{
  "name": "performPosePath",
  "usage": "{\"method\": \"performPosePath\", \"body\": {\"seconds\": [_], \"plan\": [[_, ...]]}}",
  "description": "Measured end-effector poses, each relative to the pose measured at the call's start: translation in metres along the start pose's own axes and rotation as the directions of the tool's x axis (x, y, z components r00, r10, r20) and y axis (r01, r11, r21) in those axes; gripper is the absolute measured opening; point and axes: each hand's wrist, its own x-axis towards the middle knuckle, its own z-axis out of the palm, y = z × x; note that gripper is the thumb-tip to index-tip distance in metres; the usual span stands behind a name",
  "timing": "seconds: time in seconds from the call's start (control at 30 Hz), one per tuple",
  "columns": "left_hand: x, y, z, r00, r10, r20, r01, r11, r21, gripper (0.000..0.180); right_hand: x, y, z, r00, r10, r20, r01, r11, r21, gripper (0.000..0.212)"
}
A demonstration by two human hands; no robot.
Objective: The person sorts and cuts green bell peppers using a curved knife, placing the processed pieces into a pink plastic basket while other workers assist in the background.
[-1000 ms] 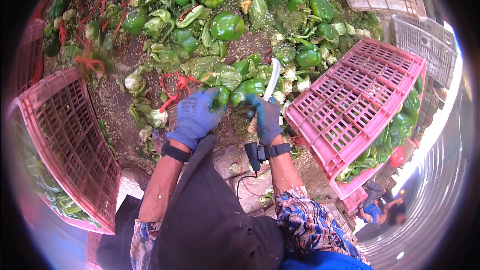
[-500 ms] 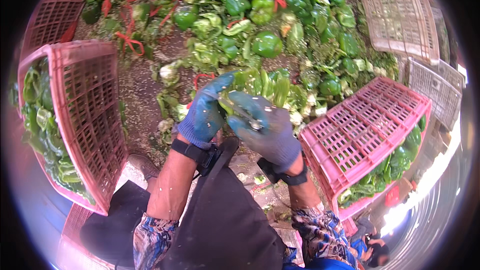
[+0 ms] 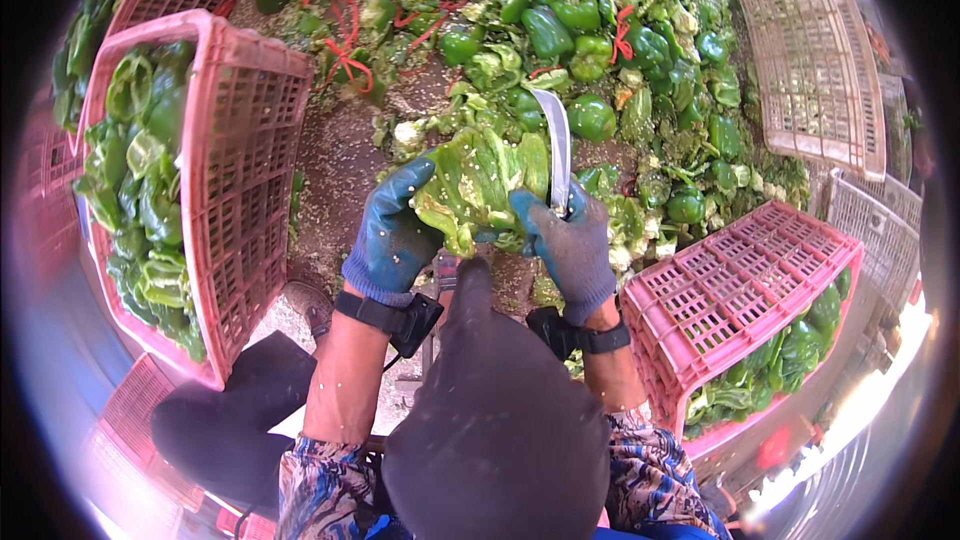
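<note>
An opened-out green bell pepper (image 3: 480, 185), pale inner side and ribs showing, is held in front of me. My left hand (image 3: 396, 230), in a blue-green coated glove, grips its left side, the thumb along the edge. Wrapped around the handle of a curved knife (image 3: 557, 145) is my gloved right hand (image 3: 570, 245). The blade points away from me, just right of the pepper, and the handle is mostly hidden in my fist. My right thumb touches the pepper's right edge; the fingers underneath are partly hidden.
A pink crate (image 3: 250, 140) of cut peppers tilts at the left; another pink crate (image 3: 740, 280) leans at the right. Beyond my hands lies a heap of whole peppers (image 3: 590, 120), scraps and red ties (image 3: 347, 55). A pale crate (image 3: 815, 50) stands far right.
My hands were close together around the pepper; now they are apart, with the pepper spread between them. The knife blade now stands out from my right hand. The whole view has shifted.
</note>
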Motion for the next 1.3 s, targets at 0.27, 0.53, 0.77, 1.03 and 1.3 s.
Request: {"method": "performPosePath", "body": {"seconds": [0.27,0.53,0.77,1.03,1.3], "plan": [[-0.034,0.041,0.003,1.000,0.025,0.015,-0.024,0.998,-0.057,0.055,0.020,-0.058,0.040,0.954,-0.140,0.265,0.211,0.942,-0.261,0.029],[-0.065,0.080,-0.017,0.958,0.285,-0.035,-0.281,0.910,-0.305,0.041,-0.007,-0.112,0.061,0.939,-0.157,0.305,0.203,0.971,-0.124,0.036],[-0.100,0.093,0.009,0.898,0.439,-0.007,-0.425,0.865,-0.266,0.027,-0.015,-0.120,0.113,0.799,-0.222,0.559,0.388,0.901,-0.196,0.055],[-0.102,0.101,-0.020,0.815,0.534,-0.223,-0.575,0.794,-0.200,0.024,-0.015,-0.136,0.116,0.705,-0.065,0.707,0.439,0.822,-0.362,0.060],[-0.109,0.098,-0.028,0.788,0.592,-0.169,-0.615,0.763,-0.200,0.015,0.002,-0.121,0.161,0.504,-0.152,0.850,0.701,0.646,-0.300,0.058]]}}
